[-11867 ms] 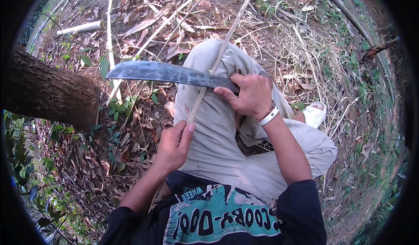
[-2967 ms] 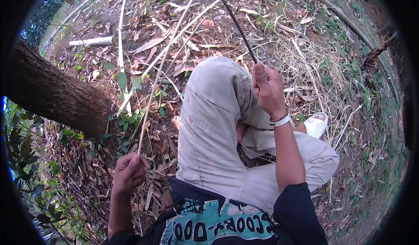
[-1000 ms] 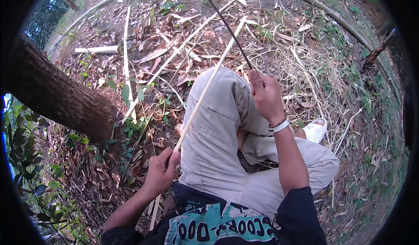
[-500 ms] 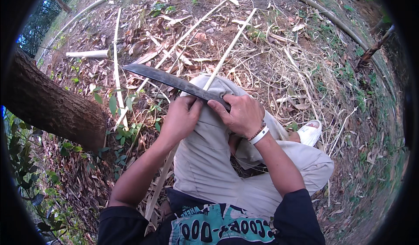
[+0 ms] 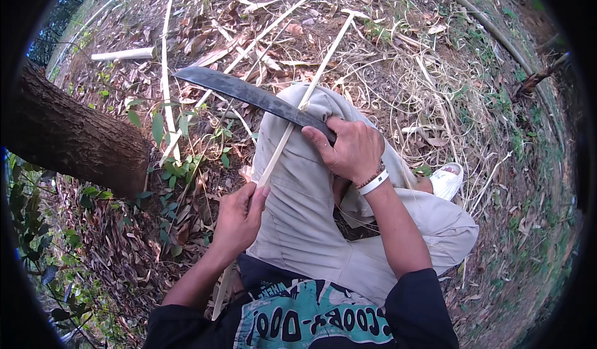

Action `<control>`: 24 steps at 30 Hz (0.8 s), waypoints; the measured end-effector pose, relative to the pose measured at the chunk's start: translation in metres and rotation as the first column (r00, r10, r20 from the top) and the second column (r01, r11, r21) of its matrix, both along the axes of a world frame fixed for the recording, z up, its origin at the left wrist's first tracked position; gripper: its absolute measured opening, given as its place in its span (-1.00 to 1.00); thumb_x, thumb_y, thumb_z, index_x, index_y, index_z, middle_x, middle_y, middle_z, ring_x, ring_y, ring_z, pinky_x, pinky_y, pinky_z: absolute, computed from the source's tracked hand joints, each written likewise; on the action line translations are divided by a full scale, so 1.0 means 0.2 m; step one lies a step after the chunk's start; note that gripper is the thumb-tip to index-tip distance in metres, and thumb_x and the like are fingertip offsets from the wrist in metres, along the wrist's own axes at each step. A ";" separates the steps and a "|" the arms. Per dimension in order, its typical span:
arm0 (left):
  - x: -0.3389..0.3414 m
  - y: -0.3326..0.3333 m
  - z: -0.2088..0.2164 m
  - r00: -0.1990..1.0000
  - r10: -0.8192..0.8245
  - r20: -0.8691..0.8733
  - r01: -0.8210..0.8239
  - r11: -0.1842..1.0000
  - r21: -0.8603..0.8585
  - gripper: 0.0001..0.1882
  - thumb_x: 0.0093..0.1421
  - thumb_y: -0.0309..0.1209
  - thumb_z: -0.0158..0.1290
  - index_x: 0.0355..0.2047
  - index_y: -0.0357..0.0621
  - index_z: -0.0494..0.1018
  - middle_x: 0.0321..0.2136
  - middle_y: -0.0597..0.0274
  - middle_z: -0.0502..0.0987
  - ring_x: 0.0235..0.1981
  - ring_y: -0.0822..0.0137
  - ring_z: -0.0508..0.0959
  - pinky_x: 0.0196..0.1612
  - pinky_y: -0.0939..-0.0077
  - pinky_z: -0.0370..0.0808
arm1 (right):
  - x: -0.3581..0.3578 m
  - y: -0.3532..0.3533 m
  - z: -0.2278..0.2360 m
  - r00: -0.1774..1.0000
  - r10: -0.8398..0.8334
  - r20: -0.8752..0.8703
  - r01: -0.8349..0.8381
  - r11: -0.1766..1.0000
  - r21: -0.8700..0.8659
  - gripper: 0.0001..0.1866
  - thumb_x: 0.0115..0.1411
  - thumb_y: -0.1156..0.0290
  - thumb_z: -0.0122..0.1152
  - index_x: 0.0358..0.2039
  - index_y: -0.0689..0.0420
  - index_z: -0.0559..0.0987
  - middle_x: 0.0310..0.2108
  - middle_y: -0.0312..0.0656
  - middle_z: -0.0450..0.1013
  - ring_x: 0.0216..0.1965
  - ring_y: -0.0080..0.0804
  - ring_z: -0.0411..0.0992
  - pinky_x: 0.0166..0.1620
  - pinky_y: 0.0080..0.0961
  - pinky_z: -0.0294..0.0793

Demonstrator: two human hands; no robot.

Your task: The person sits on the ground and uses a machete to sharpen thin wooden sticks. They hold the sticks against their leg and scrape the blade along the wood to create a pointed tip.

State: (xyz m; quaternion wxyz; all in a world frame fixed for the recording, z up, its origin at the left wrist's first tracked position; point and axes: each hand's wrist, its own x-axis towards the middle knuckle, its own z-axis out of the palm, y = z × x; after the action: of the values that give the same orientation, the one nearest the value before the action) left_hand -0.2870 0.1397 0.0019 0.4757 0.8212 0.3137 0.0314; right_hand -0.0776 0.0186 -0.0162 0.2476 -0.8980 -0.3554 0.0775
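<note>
My right hand (image 5: 351,150) is wrapped round the handle end of a long dark machete (image 5: 255,97), whose blade points up and left. Under the blade passes a pale split bamboo strip (image 5: 280,152), lying across my raised knee and reaching forward over the ground. A small curl of shaving shows where blade and strip cross. My left hand (image 5: 239,217) pinches the strip below the blade, thumb on top. The strip's near end runs back past my left forearm toward my hip. The machete's grip is hidden inside my right hand.
A thick tree trunk (image 5: 81,137) leans in from the left. More pale strips (image 5: 166,69) and a short cut pole (image 5: 123,55) lie ahead on dry leaves. Tangled shavings (image 5: 429,94) cover the ground to the right, near my white sandal (image 5: 446,182).
My left hand has slid back along the strip toward my body, away from the blade. The machete stays over the knee, and a curled shaving now shows beside it.
</note>
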 end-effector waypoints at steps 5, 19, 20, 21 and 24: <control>-0.51 -0.07 0.01 0.992 -0.024 -0.120 0.028 0.999 0.033 -0.69 0.31 -0.38 0.01 -0.56 -0.27 0.34 -0.80 0.12 0.25 -0.80 0.36 0.27 -0.67 0.37 0.19 | 0.00 -0.01 -0.03 0.998 -0.056 0.027 0.054 0.996 0.073 -0.29 0.16 -0.32 0.02 -0.66 0.16 0.53 -0.73 0.04 0.39 -0.57 0.11 0.46 -0.49 -0.11 0.40; -0.57 0.04 0.01 0.993 -0.079 -0.087 0.066 0.988 -0.141 -0.65 0.39 -0.28 -0.09 -0.50 -0.24 0.30 -0.78 0.32 0.24 -0.75 0.49 0.25 -0.66 0.49 0.17 | 0.13 -0.14 0.06 0.933 -0.120 -0.339 0.210 0.947 0.242 -0.25 0.22 -0.31 -0.02 -0.54 0.26 0.60 -0.73 -0.03 0.36 -0.64 -0.14 0.35 -0.48 -0.27 0.31; -0.43 0.03 0.05 0.993 -0.062 -0.102 0.009 0.887 -0.462 -0.63 0.41 -0.22 -0.12 -0.48 -0.21 0.31 -0.78 0.41 0.18 -0.77 0.54 0.18 -0.69 0.55 0.12 | 0.13 -0.16 0.07 0.919 -0.145 -0.367 0.256 0.927 0.275 -0.25 0.23 -0.29 -0.02 -0.54 0.27 0.59 -0.74 -0.04 0.35 -0.66 -0.19 0.33 -0.49 -0.29 0.29; -0.28 0.04 0.08 0.991 -0.061 -0.120 -0.047 0.680 -0.731 -0.61 0.43 -0.17 -0.15 -0.47 -0.18 0.31 -0.77 0.49 0.13 -0.79 0.59 0.11 -0.71 0.61 0.06 | 0.14 -0.18 0.04 0.934 -0.137 -0.331 0.265 0.886 0.380 -0.27 0.26 -0.25 -0.02 -0.55 0.28 0.59 -0.77 -0.08 0.30 -0.69 -0.27 0.25 -0.53 -0.31 0.25; 0.15 0.07 0.10 0.982 -0.115 -0.151 -0.073 0.506 -0.859 -0.56 0.43 -0.07 -0.21 -0.48 -0.12 0.29 -0.78 0.52 0.05 -0.83 0.63 -0.02 -0.78 0.67 -0.05 | 0.13 -0.24 0.08 0.959 -0.082 -0.270 0.185 0.904 0.386 -0.28 0.26 -0.24 -0.01 -0.57 0.28 0.57 -0.77 -0.06 0.29 -0.71 -0.20 0.26 -0.54 -0.29 0.24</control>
State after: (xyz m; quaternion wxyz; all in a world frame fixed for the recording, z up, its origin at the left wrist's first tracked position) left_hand -0.2568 0.1535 0.0212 0.7889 0.4791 0.3210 -0.2123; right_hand -0.0514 -0.0287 0.0003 0.4763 -0.8322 -0.2673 0.0956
